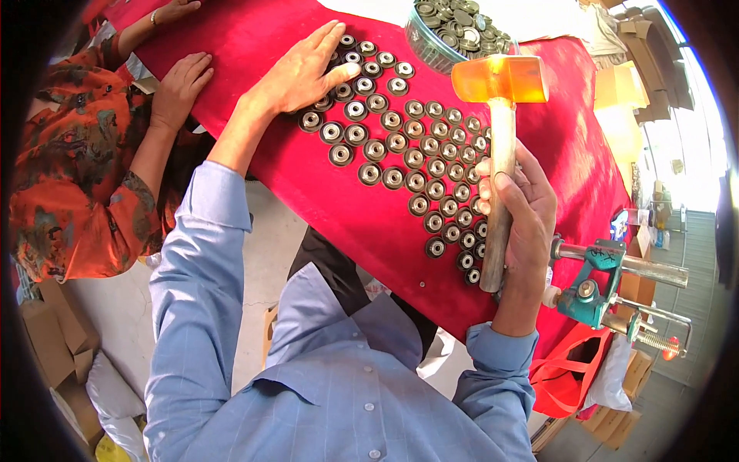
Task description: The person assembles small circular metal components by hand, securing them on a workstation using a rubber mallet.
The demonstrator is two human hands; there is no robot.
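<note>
Where a red cloth-covered table (323, 185) filled the middle, rows of dark round metal discs (416, 158) lay flat on it, with a bowl (428, 48) of more discs at the far edge and a teal clamp (596, 289) at the near right. Another person's hands (181, 85) rested on the far left of the cloth. The left hand (304, 73) lay flat, fingers spread, on the far-left discs; the right hand (523, 219) was closed around the wooden handle of an amber-headed mallet (499, 81), held upright above the discs.
</note>
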